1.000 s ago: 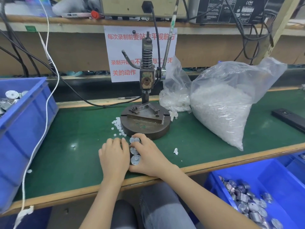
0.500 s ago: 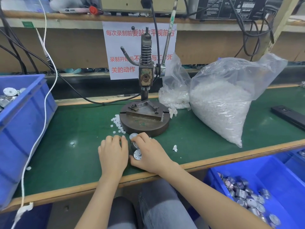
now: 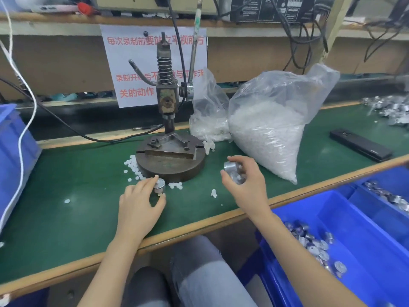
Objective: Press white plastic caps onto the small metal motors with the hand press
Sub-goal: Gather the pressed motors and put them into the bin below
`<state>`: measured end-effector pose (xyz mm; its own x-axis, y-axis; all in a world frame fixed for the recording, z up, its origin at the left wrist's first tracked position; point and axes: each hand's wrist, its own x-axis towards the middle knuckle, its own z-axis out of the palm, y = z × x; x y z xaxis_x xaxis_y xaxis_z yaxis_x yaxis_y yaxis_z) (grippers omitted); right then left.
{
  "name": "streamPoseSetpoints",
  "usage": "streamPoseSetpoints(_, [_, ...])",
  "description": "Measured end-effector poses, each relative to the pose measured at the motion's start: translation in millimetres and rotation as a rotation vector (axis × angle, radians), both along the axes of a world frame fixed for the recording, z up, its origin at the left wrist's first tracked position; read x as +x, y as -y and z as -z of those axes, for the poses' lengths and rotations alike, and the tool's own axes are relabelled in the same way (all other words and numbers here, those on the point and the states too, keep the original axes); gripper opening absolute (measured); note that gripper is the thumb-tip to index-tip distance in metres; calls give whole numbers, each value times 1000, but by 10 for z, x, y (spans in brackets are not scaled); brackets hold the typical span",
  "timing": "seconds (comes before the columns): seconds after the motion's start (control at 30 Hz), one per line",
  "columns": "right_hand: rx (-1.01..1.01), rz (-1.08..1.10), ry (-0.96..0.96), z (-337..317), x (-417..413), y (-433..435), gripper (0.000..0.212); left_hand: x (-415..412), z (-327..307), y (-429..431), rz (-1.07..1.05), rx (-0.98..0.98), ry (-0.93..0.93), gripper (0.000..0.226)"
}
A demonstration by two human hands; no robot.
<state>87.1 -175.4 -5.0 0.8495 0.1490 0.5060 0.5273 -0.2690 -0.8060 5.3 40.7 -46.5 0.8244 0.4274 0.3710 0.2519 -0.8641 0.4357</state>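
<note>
The hand press [image 3: 167, 103] stands on a round metal base [image 3: 170, 165] on the green mat, its fixture bare. My left hand [image 3: 141, 201] grips a small metal motor [image 3: 159, 186] on the mat just in front of the base. My right hand [image 3: 245, 185], lifted to the right of the base, holds a couple of metal motors [image 3: 232, 170]. Loose white plastic caps [image 3: 132, 166] lie by the base's left edge and a few more caps [image 3: 176, 185] at its front. A big clear bag of white caps [image 3: 265, 134] sits on the right.
A smaller clear bag [image 3: 210, 125] lies behind the base. Blue bins with metal motors [image 3: 314, 244] stand low on the right, another blue bin [image 3: 13, 147] on the left. A black flat bar [image 3: 360, 145] and a pile of metal parts [image 3: 394, 111] lie far right. Cables hang left.
My hands, earlier together around a stack of motors in front of the base, have separated. The right hand moved right and up with motors; the left stayed with one motor.
</note>
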Motion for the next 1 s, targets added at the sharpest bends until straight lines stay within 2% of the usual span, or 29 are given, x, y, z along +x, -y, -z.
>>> streamPoseSetpoints(0.07, [22, 80, -34, 25, 25, 301, 33, 2, -11, 11, 27, 6, -13, 48])
streamPoseSetpoints(0.17, [77, 180, -124, 110, 25, 734, 24, 15, -33, 37, 68, 24, -14, 48])
streamPoseSetpoints(0.43, [129, 448, -342, 647, -138, 1593, 16, 11, -54, 69, 96, 6, 21, 35])
streamPoseSetpoints(0.53, [57, 482, -423, 943, -172, 1747, 17, 17, -50, 66, 81, 2, 18, 36])
streamPoseSetpoints(0.73, [-194, 419, -587, 1424, -45, 1738, 17, 32, -53, 74, 66, -14, 27, 35])
streamPoseSetpoints(0.87, [-323, 427, -648, 1630, 111, 1643, 30, 24, -48, 71, 61, -11, 32, 39])
streamPoseSetpoints(1.0, [-511, 345, -699, 1709, 275, 1608, 41, 47, -26, 61, 42, 20, -18, 45])
